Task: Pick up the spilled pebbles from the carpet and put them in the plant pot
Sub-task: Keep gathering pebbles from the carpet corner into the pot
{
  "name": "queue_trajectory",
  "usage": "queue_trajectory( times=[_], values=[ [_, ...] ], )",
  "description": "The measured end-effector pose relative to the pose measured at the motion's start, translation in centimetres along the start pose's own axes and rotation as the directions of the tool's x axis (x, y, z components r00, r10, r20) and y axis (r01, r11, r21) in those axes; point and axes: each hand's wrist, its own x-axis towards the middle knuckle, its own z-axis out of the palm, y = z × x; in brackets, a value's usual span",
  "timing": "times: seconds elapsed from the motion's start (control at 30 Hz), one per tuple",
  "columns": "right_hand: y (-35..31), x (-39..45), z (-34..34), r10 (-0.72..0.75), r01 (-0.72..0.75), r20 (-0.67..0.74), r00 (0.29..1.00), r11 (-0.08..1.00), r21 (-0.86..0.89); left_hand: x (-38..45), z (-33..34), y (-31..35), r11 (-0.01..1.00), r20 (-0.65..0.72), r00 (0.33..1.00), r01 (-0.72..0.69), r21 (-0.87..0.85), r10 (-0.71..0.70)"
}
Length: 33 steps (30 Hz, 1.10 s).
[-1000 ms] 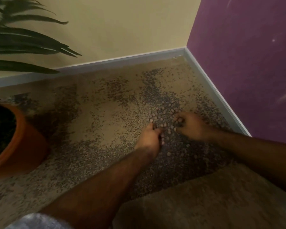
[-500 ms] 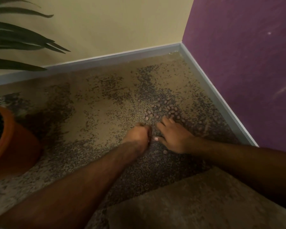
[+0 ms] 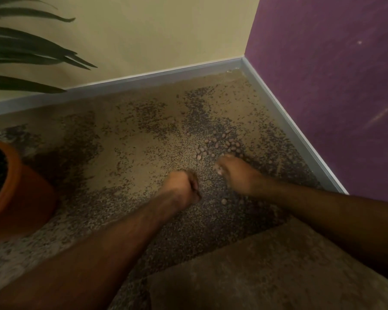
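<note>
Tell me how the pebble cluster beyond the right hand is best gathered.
Rake the pebble cluster from its far side, by the purple wall, toward the body with cupped fingers, then close a grip around a handful. The pebbles are small, rounded and loose on the carpet, so scooping probably beats single pinches.

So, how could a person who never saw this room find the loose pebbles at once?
Find the corner where the purple wall meets the yellow wall. On the carpet below it, just beyond the right hand, lies the cluster of pebbles. They are rounded, pale brown and larger than the dark specks around them.
</note>
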Motion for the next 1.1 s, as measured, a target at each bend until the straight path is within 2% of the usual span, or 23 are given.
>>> queue_trajectory(
  times=[0.07, 0.1, 0.13, 0.2, 0.27, 0.33, 0.4, 0.47, 0.53, 0.6, 0.67, 0.73, 0.8, 0.83, 0.87, 0.9, 0.97, 1.03, 1.1],
  values=[
    [-0.2, 0.0, -0.7, 0.167, -0.135, -0.076, 0.983, 0.940, 0.314, -0.2, 0.0, -0.7, 0.996, 0.000, 1.000, 0.022, -0.090, -0.023],
    [-0.3, -0.1, -1.0, 0.250, -0.192, -0.058, 0.966, 0.855, 0.482, -0.2, 0.0, -1.0, 0.985, 0.001, 0.999, 0.047, -0.167, -0.047],
    [-0.3, -0.2, -1.3, 0.311, -0.236, -0.007, 0.950, 0.733, 0.638, -0.3, -0.1, -1.2, 0.963, 0.007, 0.997, 0.073, -0.259, -0.074],
    [-0.3, -0.6, -1.8, 0.366, -0.289, 0.140, 0.920, 0.393, 0.873, -0.4, -0.3, -1.2, 0.894, 0.043, 0.993, 0.118, -0.433, -0.110],
    [0.1, -1.4, -2.2, 0.373, -0.306, 0.270, 0.888, 0.039, 0.951, -0.6, -0.4, -0.9, 0.801, 0.090, 0.985, 0.174, -0.572, -0.150],
    [0.4, -2.3, -2.3, 0.331, -0.311, 0.362, 0.872, -0.196, 0.930, -0.6, -0.6, -0.4, 0.674, 0.163, 0.966, 0.256, -0.693, -0.199],
    [0.7, -3.1, -2.0, 0.279, -0.298, 0.384, 0.880, -0.305, 0.905, -0.5, -0.6, -0.1, 0.508, 0.269, 0.944, 0.329, -0.796, -0.190],
    [1.2, -3.7, -1.6, 0.247, -0.285, 0.377, 0.893, -0.338, 0.897, -0.3, -0.4, 0.0, 0.338, 0.345, 0.927, 0.375, -0.863, -0.147],
    [1.8, -3.9, -1.4, 0.258, -0.299, 0.382, 0.887, -0.310, 0.903, -0.2, -0.2, 0.1, 0.219, 0.390, 0.916, 0.400, -0.890, -0.092],
    [2.2, -3.7, -1.4, 0.323, -0.341, 0.388, 0.863, -0.193, 0.920, -0.6, 0.6, 0.1, 0.254, 0.374, 0.925, 0.377, -0.891, -0.063],
    [2.2, -3.4, -1.6, 0.414, -0.391, 0.335, 0.847, 0.058, 0.918, -1.5, 2.2, 0.8, 0.429, 0.295, 0.948, 0.319, -0.845, -0.124],
    [2.0, -3.1, -1.5, 0.457, -0.383, 0.182, 0.871, 0.396, 0.835, -2.4, 4.4, 2.2, 0.668, 0.068, 0.977, 0.187, -0.720, -0.201],
    [1.8, -3.3, -1.1, 0.382, -0.278, -0.043, 0.923, 0.739, 0.613, -2.7, 6.4, 3.0, 0.883, -0.137, 0.983, 0.046, -0.467, -0.123],
    [1.7, -3.5, -0.9, 0.293, -0.211, -0.126, 0.948, 0.873, 0.440, -2.6, 7.0, 3.3, 0.942, -0.178, 0.982, 0.007, -0.336, -0.071],
    [1.4, -3.8, -0.8, 0.202, -0.156, -0.156, 0.967, 0.953, 0.260, -2.6, 7.4, 3.3, 0.971, -0.197, 0.980, -0.013, -0.240, -0.036],
    [1.2, -4.1, -0.7, 0.131, -0.117, -0.158, 0.979, 0.989, 0.094, -2.6, 7.5, 3.3, 0.984, -0.210, 0.978, -0.030, -0.178, -0.008],
    [0.9, -4.5, -0.2, 0.068, -0.090, -0.134, 0.989, 0.983, -0.158, -2.4, 7.8, 3.3, 0.996, -0.222, 0.974, -0.057, -0.072, 0.040],
    [0.8, -4.7, 0.4, 0.044, -0.079, -0.117, 0.992, 0.946, -0.314, -2.6, 7.8, 3.3, 0.996, -0.214, 0.973, -0.085, 0.032, 0.090],
    [0.8, -4.9, 1.0, -0.014, -0.033, -0.107, 0.994, 0.906, -0.422, -2.9, 7.5, 3.0, 0.995, -0.215, 0.972, -0.090, 0.047, 0.098]
  ],
)
